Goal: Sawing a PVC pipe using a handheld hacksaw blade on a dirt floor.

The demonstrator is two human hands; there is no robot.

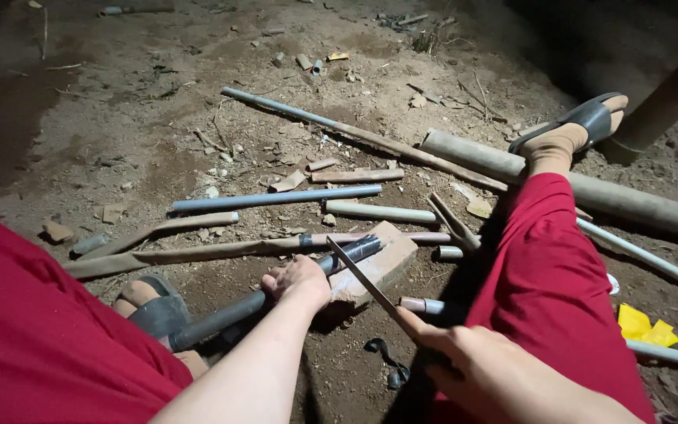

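Nearest me, my right hand [464, 357] is closed around a saw blade [361, 275] angled across the dark pipe [276, 294]; my left hand [298, 279] clamps that pipe on a brick [382, 263].

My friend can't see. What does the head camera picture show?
A seated person's left hand presses a dark pipe onto a brick, while the right hand holds a thin saw blade across it. Other pipes lie scattered on the dirt ground.

place: outdoor dirt-ground work spot | evidence: bare soil [158, 118], scattered pipes [276, 198], brick [382, 267]
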